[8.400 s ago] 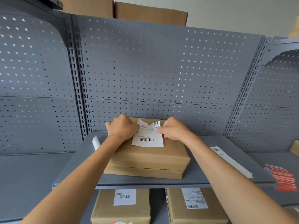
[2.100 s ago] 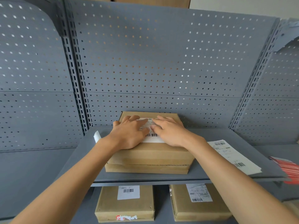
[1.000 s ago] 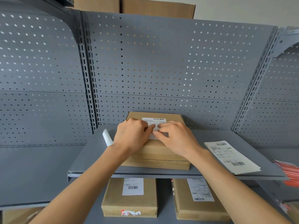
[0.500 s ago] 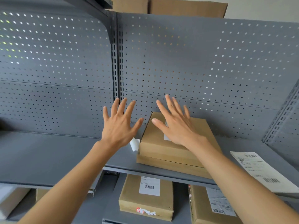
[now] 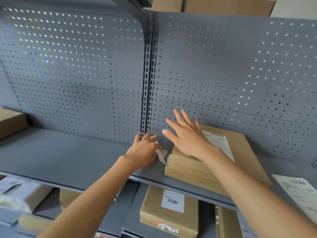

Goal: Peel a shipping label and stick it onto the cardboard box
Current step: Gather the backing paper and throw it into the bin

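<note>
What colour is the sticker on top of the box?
White with black print, on the shipping label, head view.

Left hand (image 5: 143, 152) has dropped onto the backing strip (image 5: 161, 156), leaving the label (image 5: 218, 143)

label (image 5: 217, 143) on cardboard box (image 5: 205, 162) | box on shelf (image 5: 68, 157) | paper scrap (image 5: 161, 154) left of box

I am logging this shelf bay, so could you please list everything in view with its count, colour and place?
cardboard box: one, brown, on the grey shelf, right of centre
shipping label: one, white, stuck on the box top
backing scrap: one, white, beside the box
label sheet: one, white, shelf's right end
labelled boxes: two, brown, shelf below
upper boxes: two, brown, above the pegboard
left hand: reaching the scrap
right hand: open, over the box
</note>
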